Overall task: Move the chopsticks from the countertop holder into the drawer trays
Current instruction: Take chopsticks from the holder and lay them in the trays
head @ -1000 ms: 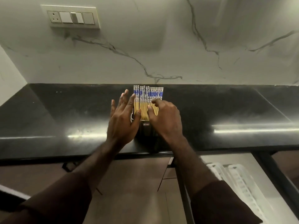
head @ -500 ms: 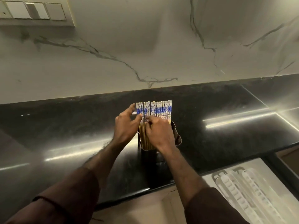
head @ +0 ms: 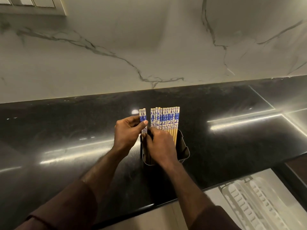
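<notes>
Left hand [head: 127, 131] pinches a separated pair of chopsticks [head: 143, 117]; lift it straight up. Right hand [head: 160, 143], fingers curled, steadies the chopstick row [head: 166, 119] upright in the holder [head: 182, 146] on the surface [head: 66, 130].

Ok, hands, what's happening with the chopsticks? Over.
Left hand pinches two chopsticks. Right hand on the rest of the bunch in the holder. Nothing blocking.

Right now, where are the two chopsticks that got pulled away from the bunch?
In the head view, the two chopsticks stand at centre, pinched by the left hand, just left of the main bunch in the holder.
</notes>
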Tool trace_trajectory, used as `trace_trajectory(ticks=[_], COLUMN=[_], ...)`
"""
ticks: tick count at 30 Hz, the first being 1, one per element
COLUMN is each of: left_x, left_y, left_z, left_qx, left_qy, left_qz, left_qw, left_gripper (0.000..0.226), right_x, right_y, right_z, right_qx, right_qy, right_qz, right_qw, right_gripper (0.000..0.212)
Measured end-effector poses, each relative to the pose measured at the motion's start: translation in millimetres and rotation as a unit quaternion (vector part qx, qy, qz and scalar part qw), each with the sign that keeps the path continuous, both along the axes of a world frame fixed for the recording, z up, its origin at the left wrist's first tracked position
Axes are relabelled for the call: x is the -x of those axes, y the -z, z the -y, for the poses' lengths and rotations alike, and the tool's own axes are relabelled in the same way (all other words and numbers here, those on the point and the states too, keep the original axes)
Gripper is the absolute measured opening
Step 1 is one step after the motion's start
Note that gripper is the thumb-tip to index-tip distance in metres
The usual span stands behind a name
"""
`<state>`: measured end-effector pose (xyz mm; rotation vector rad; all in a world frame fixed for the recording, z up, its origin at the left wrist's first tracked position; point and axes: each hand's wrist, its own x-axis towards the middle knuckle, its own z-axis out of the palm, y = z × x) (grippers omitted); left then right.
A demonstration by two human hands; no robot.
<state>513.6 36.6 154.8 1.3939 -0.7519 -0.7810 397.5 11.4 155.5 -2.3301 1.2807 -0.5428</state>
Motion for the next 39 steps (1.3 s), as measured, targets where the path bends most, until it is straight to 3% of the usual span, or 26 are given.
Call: trace_trajectory(ticks=[17,25,30,35,39], left_x=[-6.9,-4.1,-5.7,-17.2,-19.2], left_y=[-4.3,-11.2,-28.5,-64.1,-107.7], left_z=[-1.4,-1.4,-1.9,-3.3,-0.8], left_qx=[-0.004,-0.014,-0.001,0.048,0.103], left_qy=[0.007,-0.007,-0.001,0.05,0.086], left_qz=[-0.068,-0.029,0.004,0.042,0.087], left_qw=[0.998,0.999,1.0,0.997,0.987], left_gripper=[0.023,0.022,0.023,0.041,0.063], right_x=[1.4,2.5,-1.5,4.6,13.2], right_y=[0.8,-5.0,-13.4,-35.5,-58.3], right_z=[8.6,5.4,3.9,5.9,5.0], right_qx=[-0.025,-0.05,-0.082,-0.107,-0.194], right_qy=[0.01,0.024,-0.004,0.0,-0.008], right_qz=[0.015,0.056,0.077,0.141,0.222], right_qw=[1.0,0.997,0.994,0.984,0.956], right_gripper=[0.012,0.009,0.025,0.03,0.026])
